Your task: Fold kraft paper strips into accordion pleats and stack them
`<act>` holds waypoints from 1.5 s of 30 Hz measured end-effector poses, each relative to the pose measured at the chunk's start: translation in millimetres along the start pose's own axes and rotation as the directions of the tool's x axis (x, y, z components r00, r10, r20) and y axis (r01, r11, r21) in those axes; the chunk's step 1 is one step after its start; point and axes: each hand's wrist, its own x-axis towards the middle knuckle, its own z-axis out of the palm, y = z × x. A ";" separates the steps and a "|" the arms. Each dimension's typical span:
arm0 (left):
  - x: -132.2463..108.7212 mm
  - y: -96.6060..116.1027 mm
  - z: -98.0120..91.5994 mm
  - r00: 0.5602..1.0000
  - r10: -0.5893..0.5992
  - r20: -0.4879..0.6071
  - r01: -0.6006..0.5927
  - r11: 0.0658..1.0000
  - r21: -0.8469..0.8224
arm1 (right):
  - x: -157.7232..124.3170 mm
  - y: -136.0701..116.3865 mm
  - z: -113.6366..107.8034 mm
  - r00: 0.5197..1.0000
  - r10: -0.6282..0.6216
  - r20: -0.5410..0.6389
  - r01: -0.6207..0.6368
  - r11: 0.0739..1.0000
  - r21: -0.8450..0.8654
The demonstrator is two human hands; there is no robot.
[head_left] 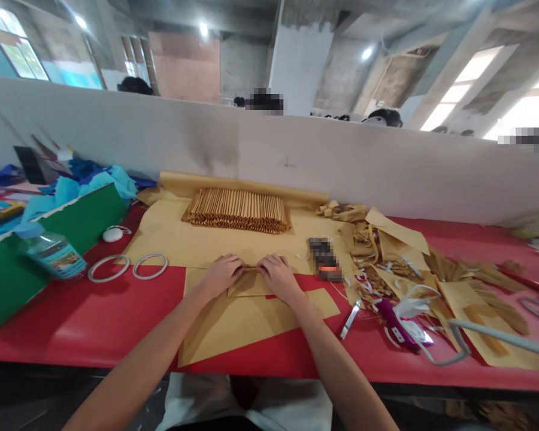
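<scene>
My left hand [226,273] and my right hand [276,275] are close together at the middle of the red table. Both have their fingers bent and closed on the upper edge of a small piece of brown kraft paper [251,290], where a narrow fold shows between the fingertips. Beneath it lies a larger kraft paper sheet [220,329] with a slanted lower edge. Beyond my hands, a pleated stack of kraft paper [238,209] stands on a wide kraft sheet [161,233] that runs into a roll [247,187] along the partition.
On the left are two tape rolls [150,266], a tilted clear bottle [56,254], a green board [85,218] and a white round tape measure [113,234]. To the right lie a partly blurred phone [326,258], a metal clipper [351,320], a purple device [399,326] and paper scraps [386,239].
</scene>
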 end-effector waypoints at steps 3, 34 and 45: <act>0.6 -0.7 0.5 1.000 -0.007 0.002 0.007 1.000 -0.006 | 0.5 -2.2 0.3 1.000 -0.004 -0.009 0.004 1.000 0.000; -5.2 -7.4 -3.6 0.996 -0.088 -0.007 0.088 0.994 -0.059 | -10.7 16.2 -6.5 0.998 -0.049 -0.031 0.044 0.989 -0.145; -9.7 -24.9 -7.1 0.994 -0.110 -0.020 0.108 0.992 -0.061 | -22.9 42.7 -13.8 0.998 -0.038 -0.043 0.030 0.984 -0.175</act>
